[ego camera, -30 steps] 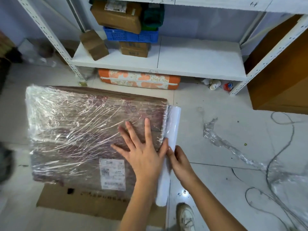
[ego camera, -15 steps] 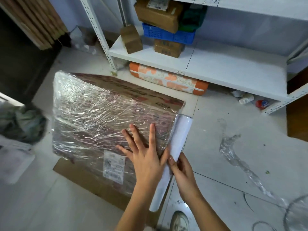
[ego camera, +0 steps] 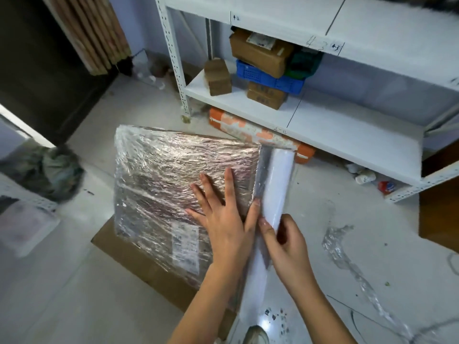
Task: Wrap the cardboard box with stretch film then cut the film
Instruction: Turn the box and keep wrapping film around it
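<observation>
The cardboard box (ego camera: 178,180) is brown under clear stretch film (ego camera: 159,155) that glints silvery in fine crinkled streaks, with a white printed label (ego camera: 186,247) showing through near its near edge. The film roll (ego camera: 275,184) at its right is plain white. Beneath lies a flat brown cardboard sheet (ego camera: 149,266). The floor (ego camera: 323,244) is pale grey. On the far white shelf (ego camera: 323,125) sits a blue perforated crate (ego camera: 268,78) among brown cartons (ego camera: 260,50). Under the shelf lies an orange-and-white patterned bundle (ego camera: 238,125).
</observation>
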Demonstrator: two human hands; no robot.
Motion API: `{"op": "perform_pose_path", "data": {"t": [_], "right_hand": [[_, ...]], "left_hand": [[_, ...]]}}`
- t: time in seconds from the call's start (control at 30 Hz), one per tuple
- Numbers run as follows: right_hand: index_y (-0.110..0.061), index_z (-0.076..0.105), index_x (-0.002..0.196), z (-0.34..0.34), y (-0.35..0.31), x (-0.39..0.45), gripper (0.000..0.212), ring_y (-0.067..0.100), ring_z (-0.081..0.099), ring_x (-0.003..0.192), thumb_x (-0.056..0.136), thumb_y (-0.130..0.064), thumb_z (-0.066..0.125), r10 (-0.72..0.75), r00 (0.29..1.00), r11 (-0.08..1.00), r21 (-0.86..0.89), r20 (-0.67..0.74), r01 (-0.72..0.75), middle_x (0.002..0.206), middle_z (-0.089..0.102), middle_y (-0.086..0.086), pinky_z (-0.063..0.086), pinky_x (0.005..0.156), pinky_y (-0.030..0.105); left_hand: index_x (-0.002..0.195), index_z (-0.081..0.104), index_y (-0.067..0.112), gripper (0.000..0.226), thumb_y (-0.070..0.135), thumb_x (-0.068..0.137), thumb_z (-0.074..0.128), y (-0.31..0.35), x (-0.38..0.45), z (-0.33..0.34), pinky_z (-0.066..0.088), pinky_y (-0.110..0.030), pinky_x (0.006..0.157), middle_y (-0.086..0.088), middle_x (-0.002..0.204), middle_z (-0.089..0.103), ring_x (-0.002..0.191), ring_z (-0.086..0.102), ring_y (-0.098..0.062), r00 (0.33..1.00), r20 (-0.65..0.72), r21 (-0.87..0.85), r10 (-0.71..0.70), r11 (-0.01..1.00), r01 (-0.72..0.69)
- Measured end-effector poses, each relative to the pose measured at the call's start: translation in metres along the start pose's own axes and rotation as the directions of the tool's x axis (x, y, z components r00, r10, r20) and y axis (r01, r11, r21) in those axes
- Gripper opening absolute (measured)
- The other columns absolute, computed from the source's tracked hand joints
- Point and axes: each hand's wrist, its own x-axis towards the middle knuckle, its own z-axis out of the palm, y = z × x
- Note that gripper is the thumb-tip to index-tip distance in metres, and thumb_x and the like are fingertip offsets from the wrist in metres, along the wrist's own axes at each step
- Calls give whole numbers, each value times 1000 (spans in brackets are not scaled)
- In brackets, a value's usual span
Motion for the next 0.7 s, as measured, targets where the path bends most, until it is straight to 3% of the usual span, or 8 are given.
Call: {"op": "perform_pose_path", "data": {"t": [0.13,0.27,0.47,0.57,0.63,0.7], "right_hand": [[-20,57,83,10,-28,0,35,1,58,61,73,-54,57,-57,998,991,-120,-14,55,69,63,-10,44,54,15],[-22,53,81,32,-47,-4,23,3,59,61,83,-44,62,-29,999,969,-244,17,32,68,61,-5,44,54,19],[-20,47,84,74,-81,-5,39,16,58,68,82,-57,56,-59,998,872,-486,28,65,72,59,-4,48,60,34],[-20,46,85,90,-96,-9,43,20,58,73,82,-62,51,-56,998,825,-561,30,63,79,61,0,46,61,33],[-19,45,87,99,-108,-11,42,17,53,72,84,-61,50,-52,997,794,-603,55,74,83,60,-1,36,53,24],[-19,43,89,108,-116,-11,41,20,52,76,86,-59,49,-52,996,767,-635,74,87,87,60,0,34,57,27]], "left_hand": [[132,-23,62,69,70,80,21,1,6,-21,-12,-59,108,2,156,-20,142,-24,-21,997,-33,-127,-67,990,62],[129,-19,67,67,72,77,24,-13,15,-42,-11,-59,111,5,157,-15,143,-19,-20,996,-37,-220,-87,972,77],[137,-1,57,70,71,77,33,-36,36,-83,-10,-57,112,3,158,-6,145,-10,-17,990,-25,-352,-137,928,119],[139,5,57,73,72,75,36,-44,41,-96,-11,-55,113,8,158,-5,144,-9,-12,986,-8,-435,-166,888,146],[136,6,61,73,75,70,33,-49,43,-103,-10,-55,113,11,158,-4,144,-8,-9,979,0,-498,-206,849,179],[130,6,65,69,76,68,33,-52,46,-109,-6,-57,114,12,158,-3,144,-8,-7,968,13,-552,-249,806,215]]}}
